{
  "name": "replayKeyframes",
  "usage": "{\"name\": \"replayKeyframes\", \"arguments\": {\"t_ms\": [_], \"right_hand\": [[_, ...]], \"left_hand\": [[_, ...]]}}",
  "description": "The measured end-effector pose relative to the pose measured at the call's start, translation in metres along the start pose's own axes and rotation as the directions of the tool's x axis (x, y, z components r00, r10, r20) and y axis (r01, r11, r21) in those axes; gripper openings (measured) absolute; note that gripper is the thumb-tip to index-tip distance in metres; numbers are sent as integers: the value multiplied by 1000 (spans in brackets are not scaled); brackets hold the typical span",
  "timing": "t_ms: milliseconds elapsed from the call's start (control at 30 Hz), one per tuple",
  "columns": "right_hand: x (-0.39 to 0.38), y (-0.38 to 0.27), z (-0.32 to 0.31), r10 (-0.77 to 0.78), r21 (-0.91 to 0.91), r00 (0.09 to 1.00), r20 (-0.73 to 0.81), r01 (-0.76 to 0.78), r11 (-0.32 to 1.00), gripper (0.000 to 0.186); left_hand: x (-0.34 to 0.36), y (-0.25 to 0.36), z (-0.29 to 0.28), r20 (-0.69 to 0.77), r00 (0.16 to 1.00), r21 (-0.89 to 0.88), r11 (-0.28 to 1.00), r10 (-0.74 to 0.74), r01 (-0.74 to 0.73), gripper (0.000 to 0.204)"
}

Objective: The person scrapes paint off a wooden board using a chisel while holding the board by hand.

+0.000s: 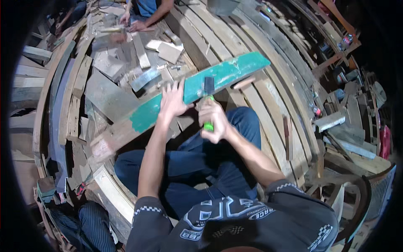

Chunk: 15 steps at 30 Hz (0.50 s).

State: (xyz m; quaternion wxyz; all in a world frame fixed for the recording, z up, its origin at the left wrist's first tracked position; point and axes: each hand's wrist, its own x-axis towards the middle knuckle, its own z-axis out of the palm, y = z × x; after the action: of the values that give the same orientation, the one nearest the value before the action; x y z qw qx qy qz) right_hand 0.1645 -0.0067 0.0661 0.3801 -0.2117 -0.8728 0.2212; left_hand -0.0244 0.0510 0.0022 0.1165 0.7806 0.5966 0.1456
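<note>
Plank of long, partly green-painted wood (145,113), slanting before your crossed legs (184,168): steady it with your left hand (173,101), fingers spread, and guide the dark-headed, green-handled tool (209,86) squarely, right hand (213,119) wrapped round it.

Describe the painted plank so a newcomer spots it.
Find the dark blue jeans, lower middle. Beyond them a long plank slants up to the right, under the left hand and a green-handled tool in the right hand. Its teal coat, stopping short of the left end, sets it apart from the unpainted slats.
</note>
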Motion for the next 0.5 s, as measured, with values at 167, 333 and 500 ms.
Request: {"name": "replayKeyframes", "arguments": {"t_ms": [167, 333, 500], "right_hand": [[2, 24, -32, 112, 7, 992, -64, -112, 994, 24], [-6, 1, -6, -4, 109, 996, 92, -6, 994, 26], [12, 21, -37, 57, 49, 995, -77, -53, 997, 32]], "left_hand": [[2, 10, -11, 11, 1000, -31, 999, 13, -13, 118], [0, -4, 0, 36, 999, -10, 1000, -14, 15, 115], [5, 12, -10, 18, 1000, -93, 996, -4, 6, 117]]}}
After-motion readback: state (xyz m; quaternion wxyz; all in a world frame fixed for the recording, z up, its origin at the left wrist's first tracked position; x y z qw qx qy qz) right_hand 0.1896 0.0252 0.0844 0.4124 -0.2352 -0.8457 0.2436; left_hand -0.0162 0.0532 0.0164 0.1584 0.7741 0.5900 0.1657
